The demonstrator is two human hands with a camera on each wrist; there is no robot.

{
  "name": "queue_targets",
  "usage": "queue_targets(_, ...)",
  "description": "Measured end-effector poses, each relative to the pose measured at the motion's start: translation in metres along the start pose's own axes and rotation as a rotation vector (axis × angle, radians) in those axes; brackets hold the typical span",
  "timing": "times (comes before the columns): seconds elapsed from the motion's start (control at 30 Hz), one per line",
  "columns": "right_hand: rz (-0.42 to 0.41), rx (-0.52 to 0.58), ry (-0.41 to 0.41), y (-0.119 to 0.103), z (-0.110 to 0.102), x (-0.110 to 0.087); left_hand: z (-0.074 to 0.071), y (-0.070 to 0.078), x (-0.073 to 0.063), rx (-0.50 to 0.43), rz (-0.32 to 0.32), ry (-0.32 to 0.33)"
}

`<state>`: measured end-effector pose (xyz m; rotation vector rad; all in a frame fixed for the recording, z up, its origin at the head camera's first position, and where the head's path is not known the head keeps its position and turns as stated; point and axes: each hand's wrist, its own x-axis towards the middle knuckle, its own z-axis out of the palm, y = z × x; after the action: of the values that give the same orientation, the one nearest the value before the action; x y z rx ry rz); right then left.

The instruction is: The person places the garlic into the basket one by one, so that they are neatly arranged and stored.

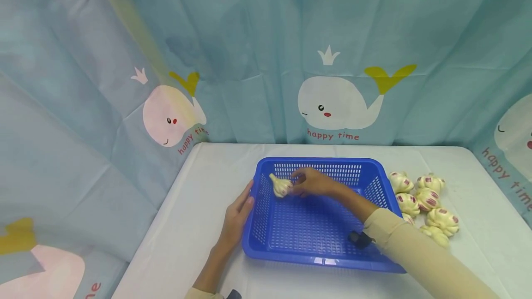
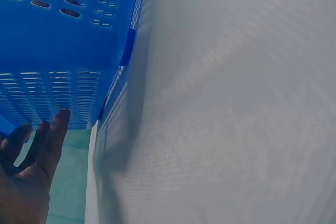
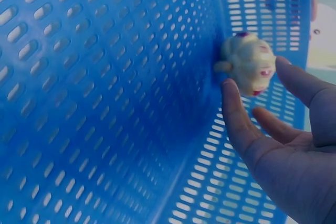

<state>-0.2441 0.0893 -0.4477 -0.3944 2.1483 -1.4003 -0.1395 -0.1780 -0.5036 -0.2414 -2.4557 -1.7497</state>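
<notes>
A blue perforated plastic basket (image 1: 320, 262) stands on the white table. My left hand (image 1: 237, 218) rests against its left side from outside, fingers extended; the left wrist view shows the same hand (image 2: 31, 174) with fingertips at the basket wall (image 2: 63, 45). Inside the basket, near the far left corner, is a garlic bulb (image 1: 281, 187), whitish with purple patches. My right hand (image 1: 311, 182) reaches in just right of it. In the right wrist view, thumb and fingers (image 3: 239, 116) are spread around the near side of the garlic bulb (image 3: 249, 61), tips at its edge.
Several more garlic bulbs (image 1: 428, 199) lie in a group on the table, right of the basket; the basket's side partly hides one. A blue-green curtain (image 1: 257, 105) with printed whales hangs along the table's back and left edges.
</notes>
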Motion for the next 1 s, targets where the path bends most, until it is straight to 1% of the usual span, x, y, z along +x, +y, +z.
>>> queue_targets(0.33, 0.002, -0.026, 0.039, -0.005, -0.017, -0.014, -0.001, 0.002, -0.001, 0.004, -0.015, 0.009)
queue_targets(0.43, 0.004, -0.028, 0.038, -0.007, -0.023, -0.02, -0.001, 0.002, 0.0, 0.004, -0.013, 0.006)
queue_targets(0.67, -0.043, -0.005, 0.03, -0.011, -0.034, -0.038, 0.0, 0.001, 0.0, -0.005, -0.013, 0.004)
queue_targets(0.73, -0.045, -0.001, 0.038, -0.013, -0.037, -0.044, -0.001, 0.001, 0.0, -0.009, -0.011, 0.003)
queue_targets(0.9, -0.044, -0.026, 0.056, -0.018, -0.045, -0.059, 0.0, 0.001, 0.0, -0.009, -0.013, 0.003)
queue_targets(1.0, -0.072, -0.027, 0.06, -0.021, -0.05, -0.068, 0.0, 0.0, 0.001, -0.006, -0.017, 0.003)
